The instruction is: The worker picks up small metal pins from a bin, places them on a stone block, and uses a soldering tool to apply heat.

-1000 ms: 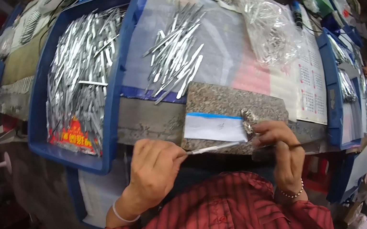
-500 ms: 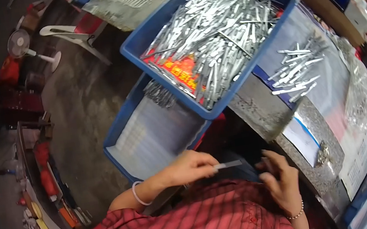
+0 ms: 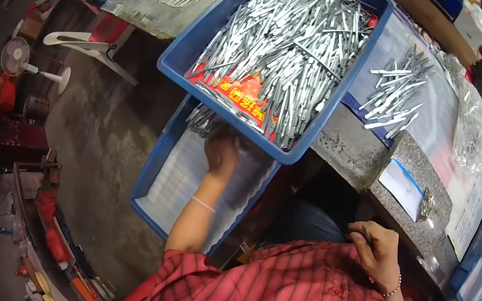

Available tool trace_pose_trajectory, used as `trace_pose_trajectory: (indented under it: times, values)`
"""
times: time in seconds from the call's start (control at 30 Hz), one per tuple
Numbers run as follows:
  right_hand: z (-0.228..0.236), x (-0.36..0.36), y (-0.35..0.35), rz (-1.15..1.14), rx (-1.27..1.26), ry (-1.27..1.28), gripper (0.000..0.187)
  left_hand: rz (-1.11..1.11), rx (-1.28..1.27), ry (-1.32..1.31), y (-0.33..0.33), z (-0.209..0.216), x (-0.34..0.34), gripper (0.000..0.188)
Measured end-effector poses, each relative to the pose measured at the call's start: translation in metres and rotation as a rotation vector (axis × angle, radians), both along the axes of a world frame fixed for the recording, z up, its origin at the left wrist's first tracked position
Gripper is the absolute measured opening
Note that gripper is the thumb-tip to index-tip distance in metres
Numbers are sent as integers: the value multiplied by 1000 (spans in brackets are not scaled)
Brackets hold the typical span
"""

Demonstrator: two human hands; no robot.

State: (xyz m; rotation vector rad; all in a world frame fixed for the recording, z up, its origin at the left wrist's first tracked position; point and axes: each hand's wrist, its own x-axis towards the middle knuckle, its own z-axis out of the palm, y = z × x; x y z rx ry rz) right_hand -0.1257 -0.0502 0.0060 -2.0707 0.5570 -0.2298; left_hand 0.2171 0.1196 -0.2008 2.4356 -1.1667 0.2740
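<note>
My left hand (image 3: 222,155) reaches into the lower blue bin (image 3: 148,212), close to a small heap of slim metal pieces (image 3: 200,121) at its far end. Its fingers are in shadow by the upper bin's edge, so their grip and anything in them cannot be made out. My right hand (image 3: 377,250) is closed in front of my body, at the bench's edge. A thin dark bit shows by its thumb, too small to name. Above the lower bin, the upper blue bin (image 3: 175,72) holds a big pile of slim silvery metal pieces (image 3: 287,47) and a red sheet with yellow print (image 3: 242,96).
On the bench at right lie a loose pile of similar metal pieces (image 3: 394,93), a white paper with a blue edge (image 3: 401,186) and clear plastic film (image 3: 466,106). A white fan (image 3: 16,55) and a chair (image 3: 96,46) stand at far left.
My left hand has moved from in front of my body, where it held a slim silvery piece, forward into the lower bin. My right hand has curled closed and shifted slightly down.
</note>
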Motion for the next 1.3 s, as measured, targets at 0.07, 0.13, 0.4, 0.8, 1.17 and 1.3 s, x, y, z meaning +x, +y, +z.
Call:
trace_pose_trajectory:
  times: [0.07,0.13,0.4,0.8,1.17,1.3]
  values:
    - [0,-4,-2,1,-6,0,15,48,92,-41,-2,-3,3,12]
    - [3,-9,-5,-20,-16,-1,17,75,71,-42,-6,1,0,10]
    - [4,-34,-20,148,84,-104,21,-299,-68,424,-35,182,-128,9]
    - [6,-98,-14,-28,95,-141,22,-520,-73,108,-224,158,-145,14]
    - [45,-150,-118,-527,-143,-55,12,-458,-351,438,-167,211,-164,9]
    - [39,-131,-202,-634,-391,-96,15,-407,-494,760,-136,229,-187,17]
